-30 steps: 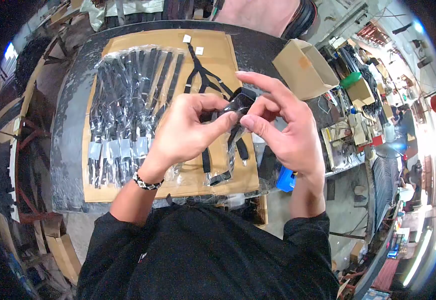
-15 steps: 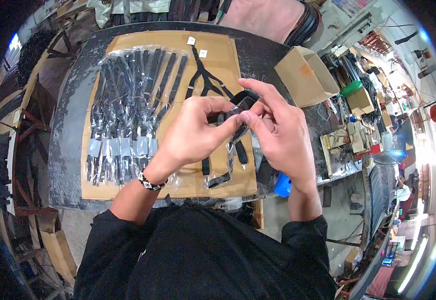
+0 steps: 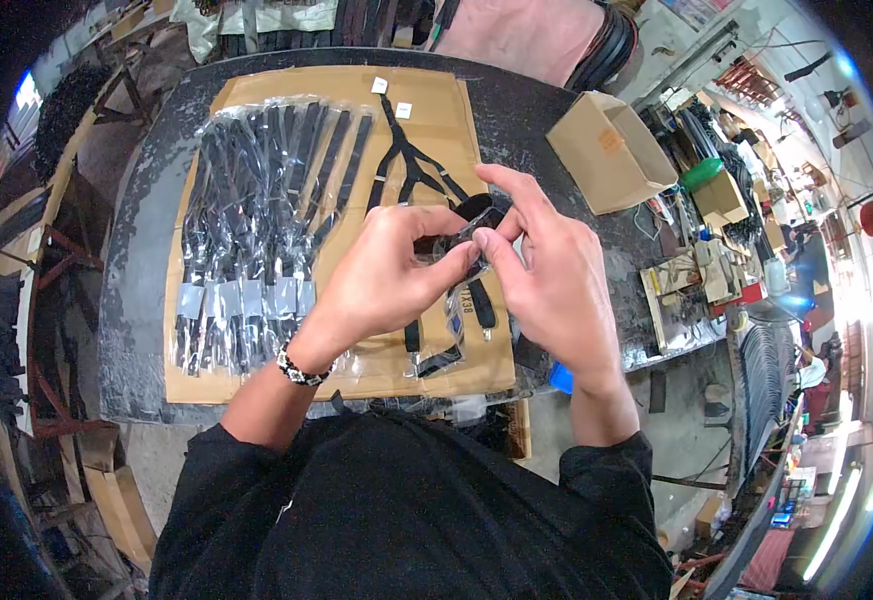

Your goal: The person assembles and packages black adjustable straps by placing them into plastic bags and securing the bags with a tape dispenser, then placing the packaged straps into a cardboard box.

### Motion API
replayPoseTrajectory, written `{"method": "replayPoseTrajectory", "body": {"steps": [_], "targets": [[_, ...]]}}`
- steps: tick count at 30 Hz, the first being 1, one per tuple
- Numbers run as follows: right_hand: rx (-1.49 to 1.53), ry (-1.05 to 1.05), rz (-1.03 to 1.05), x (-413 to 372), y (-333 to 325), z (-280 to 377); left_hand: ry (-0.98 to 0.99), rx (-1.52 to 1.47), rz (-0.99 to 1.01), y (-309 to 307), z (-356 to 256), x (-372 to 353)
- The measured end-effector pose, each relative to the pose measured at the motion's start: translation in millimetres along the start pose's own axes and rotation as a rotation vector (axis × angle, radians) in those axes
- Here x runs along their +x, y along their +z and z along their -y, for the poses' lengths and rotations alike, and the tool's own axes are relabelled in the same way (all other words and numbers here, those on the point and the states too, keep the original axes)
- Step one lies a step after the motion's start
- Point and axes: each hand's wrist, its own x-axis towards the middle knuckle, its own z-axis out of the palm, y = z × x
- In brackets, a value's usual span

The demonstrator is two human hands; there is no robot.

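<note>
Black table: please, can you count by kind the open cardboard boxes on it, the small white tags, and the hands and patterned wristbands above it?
Open cardboard box: 1
White tags: 2
Hands, left hand and right hand: 2
Patterned wristband: 1
Total: 6

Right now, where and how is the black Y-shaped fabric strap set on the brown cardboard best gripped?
Pinch the strap set by its single upper stem, near the small white tags, probably from above, far side: it lies flat, that stem is exposed, and the left hand and right hand hide some lower straps.
</note>
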Motion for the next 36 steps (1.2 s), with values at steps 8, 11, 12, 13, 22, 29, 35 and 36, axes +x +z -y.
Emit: {"method": "replayPoseTrajectory", "body": {"steps": [8, 11, 12, 13, 22, 29, 35, 36], "targets": [[-0.177, 0.023, -0.092, -24.7, -7.2, 20.2, -0.14, -0.37, 0.137, -3.4, -8.2, -12.0], [-0.185, 0.041, -0.091, -25.8, -12.1, 19.5, -0.153, -0.365, 0.156, -9.5, -9.1, -16.0], [-0.141, 0.067, -0.078, -25.2, -12.5, 18.4, -0.153, -0.364, 0.157, -12.5, -12.4, -17.0], [-0.097, 0.093, -0.069, -22.9, -12.5, 16.5, -0.15, -0.362, 0.159, -14.8, -14.4, -16.6], [0.782, 0.132, -0.321, -22.4, 13.4, -29.6, -0.145, -0.429, 0.057, -23.4, 2.9, -16.6], [0.776, 0.073, -0.198, -26.8, 33.7, -31.6, -0.127, -0.384, 0.061, -26.8, 0.9, -14.7], [0.854, 0.015, -0.175, -21.1, 37.7, -26.1, -0.156, -0.395, 0.095, -24.9, 0.0, -17.5], [0.876, -0.003, -0.165, -21.2, 37.8, -26.8, -0.169, -0.413, 0.097, -25.8, -0.8, -18.1]]}}
